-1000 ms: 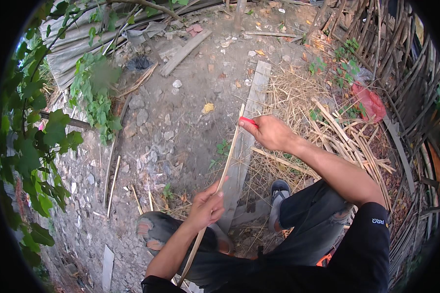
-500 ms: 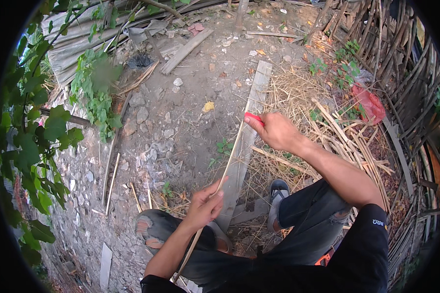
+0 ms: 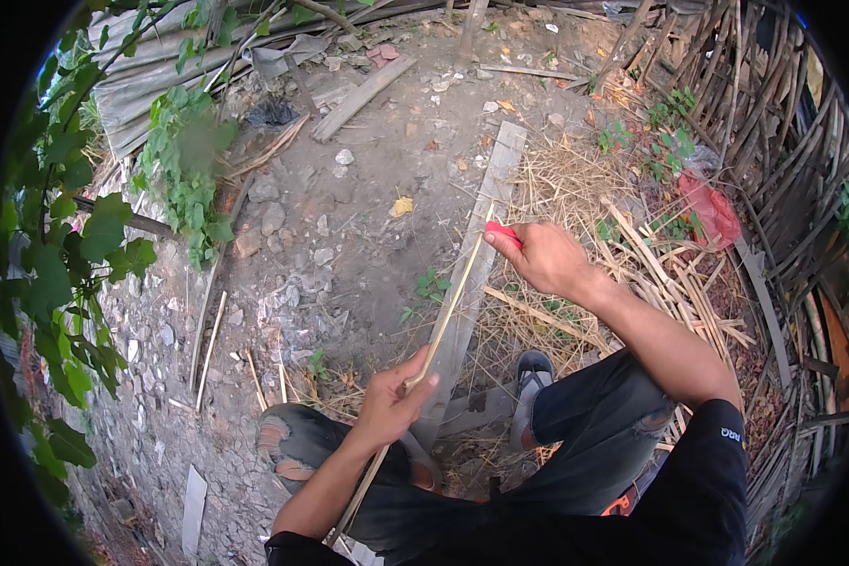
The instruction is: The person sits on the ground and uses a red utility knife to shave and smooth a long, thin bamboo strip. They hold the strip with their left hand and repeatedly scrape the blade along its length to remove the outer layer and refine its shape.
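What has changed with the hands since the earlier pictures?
The right hand, with its red object, and the far end of the thin strip shifted right, now overlapping the plank in view. Nothing was taken or released: the left hand still holds the strip. The plank stayed in place.

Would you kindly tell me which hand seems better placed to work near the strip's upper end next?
Probably the right hand: it grips a red object near the upper end of the thin pale strip, while the left hand holds it lower down.

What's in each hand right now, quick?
Left hand: closed around a stick.
Right hand: closed on a red thing.
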Demonstrator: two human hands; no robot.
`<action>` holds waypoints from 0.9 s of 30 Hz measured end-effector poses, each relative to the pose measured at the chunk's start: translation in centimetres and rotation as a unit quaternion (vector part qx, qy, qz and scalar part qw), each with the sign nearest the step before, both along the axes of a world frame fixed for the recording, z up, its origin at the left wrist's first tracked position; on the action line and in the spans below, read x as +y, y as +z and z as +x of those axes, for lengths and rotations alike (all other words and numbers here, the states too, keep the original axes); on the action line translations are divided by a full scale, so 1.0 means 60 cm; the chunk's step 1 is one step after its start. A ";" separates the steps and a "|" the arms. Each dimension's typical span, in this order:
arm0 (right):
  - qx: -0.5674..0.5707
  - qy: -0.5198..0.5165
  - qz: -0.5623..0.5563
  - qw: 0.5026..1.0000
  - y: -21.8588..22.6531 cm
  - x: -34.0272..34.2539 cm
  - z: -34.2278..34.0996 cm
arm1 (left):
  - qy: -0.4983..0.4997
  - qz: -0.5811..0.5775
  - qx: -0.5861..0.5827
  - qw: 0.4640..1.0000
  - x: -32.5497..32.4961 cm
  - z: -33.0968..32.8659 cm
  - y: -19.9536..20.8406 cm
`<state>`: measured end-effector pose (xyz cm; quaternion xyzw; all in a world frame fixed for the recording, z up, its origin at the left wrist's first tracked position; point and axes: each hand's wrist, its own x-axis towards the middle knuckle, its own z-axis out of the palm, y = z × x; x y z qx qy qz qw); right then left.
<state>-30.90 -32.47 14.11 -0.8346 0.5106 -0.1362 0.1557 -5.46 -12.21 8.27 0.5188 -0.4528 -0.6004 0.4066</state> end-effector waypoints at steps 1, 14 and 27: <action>0.027 0.032 0.016 0.999 0.005 0.015 0.009 | 0.002 -0.012 -0.012 1.000 0.000 -0.002 0.000; -0.065 -0.146 0.034 0.987 0.012 -0.088 -0.061 | -0.045 -0.057 -0.028 0.997 0.007 -0.005 0.003; 0.050 0.054 0.105 0.992 -0.010 0.046 0.048 | 0.044 -0.071 -0.074 0.994 -0.024 -0.008 -0.029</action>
